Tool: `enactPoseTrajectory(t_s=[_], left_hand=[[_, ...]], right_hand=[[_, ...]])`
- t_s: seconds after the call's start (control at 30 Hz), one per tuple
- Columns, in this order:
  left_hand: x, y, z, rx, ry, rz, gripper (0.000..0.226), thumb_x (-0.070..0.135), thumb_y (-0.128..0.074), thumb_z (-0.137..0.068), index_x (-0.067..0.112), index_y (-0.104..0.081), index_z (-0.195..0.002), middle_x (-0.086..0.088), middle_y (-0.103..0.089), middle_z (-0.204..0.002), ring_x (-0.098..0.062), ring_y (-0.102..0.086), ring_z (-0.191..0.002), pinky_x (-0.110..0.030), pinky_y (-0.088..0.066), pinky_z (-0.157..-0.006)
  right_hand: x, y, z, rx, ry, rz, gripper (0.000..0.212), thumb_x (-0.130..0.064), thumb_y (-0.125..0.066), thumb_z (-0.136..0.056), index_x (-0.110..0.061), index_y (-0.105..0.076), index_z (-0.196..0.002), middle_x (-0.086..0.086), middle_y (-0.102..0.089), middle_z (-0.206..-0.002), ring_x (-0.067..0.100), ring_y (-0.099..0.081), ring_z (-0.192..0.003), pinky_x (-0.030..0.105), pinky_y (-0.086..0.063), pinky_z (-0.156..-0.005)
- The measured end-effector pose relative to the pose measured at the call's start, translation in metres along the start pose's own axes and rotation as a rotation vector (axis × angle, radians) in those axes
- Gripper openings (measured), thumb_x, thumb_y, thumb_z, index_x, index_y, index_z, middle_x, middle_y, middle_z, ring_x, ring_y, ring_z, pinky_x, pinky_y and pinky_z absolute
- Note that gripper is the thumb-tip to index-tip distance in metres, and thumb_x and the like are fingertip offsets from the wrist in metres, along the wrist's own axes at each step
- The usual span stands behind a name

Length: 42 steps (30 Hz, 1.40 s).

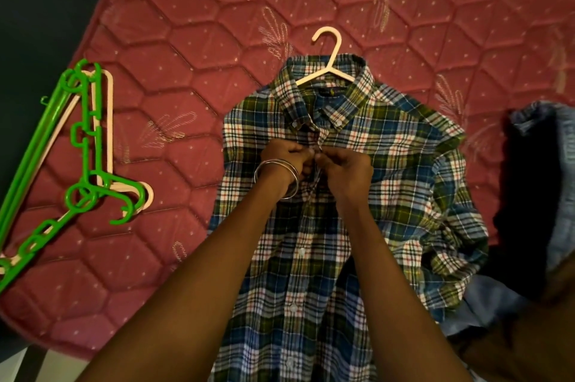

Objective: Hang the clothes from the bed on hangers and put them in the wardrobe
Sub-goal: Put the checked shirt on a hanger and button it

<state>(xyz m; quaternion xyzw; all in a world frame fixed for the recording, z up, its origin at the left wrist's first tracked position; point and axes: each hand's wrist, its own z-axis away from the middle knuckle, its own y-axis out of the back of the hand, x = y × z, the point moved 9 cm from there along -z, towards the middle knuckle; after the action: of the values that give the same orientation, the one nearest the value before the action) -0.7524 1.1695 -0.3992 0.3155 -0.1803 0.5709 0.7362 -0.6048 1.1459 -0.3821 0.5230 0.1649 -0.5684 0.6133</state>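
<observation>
A plaid shirt (357, 195) in blue, green, white and red lies flat on its back on the bed (186, 23), its tail running off the bed's near edge and its collar pointing toward the far side. A cream hanger (326, 64) sits inside the collar, with its hook resting on the bare mattress just beyond the neck. The collar is buttoned down, and the lower placket shows white buttons.

Both hands meet at the upper placket, just below the collar. The left hand (286, 160), with thin metal bangles (277, 177) at the wrist, has its fingers curled and pinches the shirt's front edge. The right hand (345, 170) is curled the same way, pinching the opposite edge; the fingertips of the two touch.

Against the shirt's far sleeve, toward the bed's right edge, lies a heap of dark clothing (529, 210) with pale blue fabric (560, 163) around it.

Near the left edge of the bed lies a loose stack of green hangers (84, 163) tangled with cream-pink hangers (109, 120), well apart from the shirt.
</observation>
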Motion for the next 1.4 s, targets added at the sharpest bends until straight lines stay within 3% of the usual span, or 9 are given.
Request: enactPoseTrajectory(t_s=[0.27,0.43,0.57,0.7,0.87,1.0,1.1,1.23,1.4], left_hand=[[0.004,-0.001,-0.001,0.019,-0.033,-0.009,0.013,0.007,-0.065,-0.087,-0.004,-0.069,-0.093,-0.011,-0.066,-0.079,-0.015,-0.06,-0.058,-0.027,-0.057,-0.057],[-0.007,0.003,-0.006,0.047,0.061,0.066,0.018,0.006,-0.064,-0.087,0.008,-0.064,-0.069,-0.004,-0.063,-0.067,-0.015,-0.06,-0.058,-0.022,-0.054,-0.05],[-0.005,0.0,-0.003,0.026,0.078,0.077,0.011,0.005,-0.065,-0.086,-0.004,-0.067,-0.092,-0.011,-0.066,-0.078,-0.016,-0.061,-0.062,-0.026,-0.056,-0.058],[-0.005,0.004,-0.002,0.06,0.04,0.062,0.014,0.003,-0.067,-0.085,-0.006,-0.068,-0.095,-0.016,-0.068,-0.085,-0.016,-0.062,-0.059,-0.025,-0.057,-0.057],[-0.011,0.005,-0.002,0.142,0.068,-0.027,0.016,0.014,-0.067,-0.084,0.003,-0.07,-0.073,-0.016,-0.071,-0.081,-0.031,-0.069,-0.077,-0.043,-0.059,-0.073],[-0.01,0.0,-0.003,0.046,0.125,0.096,0.015,0.011,-0.065,-0.087,0.005,-0.067,-0.073,-0.011,-0.067,-0.074,-0.023,-0.063,-0.065,-0.036,-0.058,-0.07],[-0.007,0.0,-0.002,0.014,0.124,0.146,0.012,0.007,-0.062,-0.089,0.002,-0.066,-0.079,-0.006,-0.062,-0.069,-0.016,-0.058,-0.059,-0.03,-0.055,-0.064],[-0.01,-0.001,-0.002,0.005,0.123,0.184,0.018,0.004,-0.062,-0.088,0.01,-0.062,-0.071,-0.004,-0.063,-0.069,-0.013,-0.057,-0.057,-0.026,-0.053,-0.058],[-0.011,-0.002,0.001,-0.004,0.122,0.189,0.019,0.003,-0.064,-0.086,0.012,-0.062,-0.07,-0.003,-0.063,-0.067,-0.013,-0.056,-0.056,-0.025,-0.052,-0.057]], right_hand=[[-0.002,0.002,0.003,0.075,-0.025,-0.085,0.021,-0.006,-0.077,-0.077,-0.007,-0.073,-0.097,0.0,-0.072,-0.084,0.009,-0.069,-0.078,0.033,-0.06,-0.074],[-0.007,-0.001,0.003,0.05,0.014,0.016,0.027,-0.017,-0.079,-0.077,-0.01,-0.07,-0.101,-0.008,-0.067,-0.076,0.004,-0.066,-0.074,0.033,-0.059,-0.074],[-0.003,-0.001,0.005,0.065,-0.002,0.005,0.036,-0.011,-0.076,-0.08,-0.008,-0.067,-0.115,-0.003,-0.072,-0.085,0.009,-0.069,-0.083,0.038,-0.058,-0.081],[0.012,-0.007,0.01,0.001,-0.109,-0.185,0.045,-0.002,-0.073,-0.08,-0.002,-0.06,-0.123,0.006,-0.073,-0.098,0.012,-0.07,-0.091,0.037,-0.057,-0.086],[0.008,-0.003,0.009,0.031,-0.075,-0.035,0.036,-0.013,-0.075,-0.081,-0.005,-0.066,-0.114,0.005,-0.073,-0.087,0.014,-0.07,-0.08,0.036,-0.06,-0.075],[0.027,-0.01,0.011,-0.04,-0.267,-0.485,0.026,-0.001,-0.065,-0.085,-0.001,-0.063,-0.112,0.012,-0.073,-0.092,0.026,-0.071,-0.088,0.042,-0.058,-0.08],[0.034,-0.012,0.013,-0.09,-0.399,-0.76,0.018,0.009,-0.058,-0.086,0.001,-0.063,-0.102,0.007,-0.069,-0.083,0.023,-0.067,-0.084,0.038,-0.055,-0.084],[0.032,-0.011,0.012,-0.135,-0.414,-0.805,0.017,0.01,-0.059,-0.085,-0.005,-0.064,-0.093,0.005,-0.07,-0.078,0.017,-0.067,-0.077,0.03,-0.057,-0.072],[0.03,-0.006,0.01,-0.154,-0.351,-0.713,0.015,0.009,-0.061,-0.084,-0.003,-0.066,-0.093,0.009,-0.07,-0.081,0.021,-0.068,-0.077,0.033,-0.057,-0.067]])
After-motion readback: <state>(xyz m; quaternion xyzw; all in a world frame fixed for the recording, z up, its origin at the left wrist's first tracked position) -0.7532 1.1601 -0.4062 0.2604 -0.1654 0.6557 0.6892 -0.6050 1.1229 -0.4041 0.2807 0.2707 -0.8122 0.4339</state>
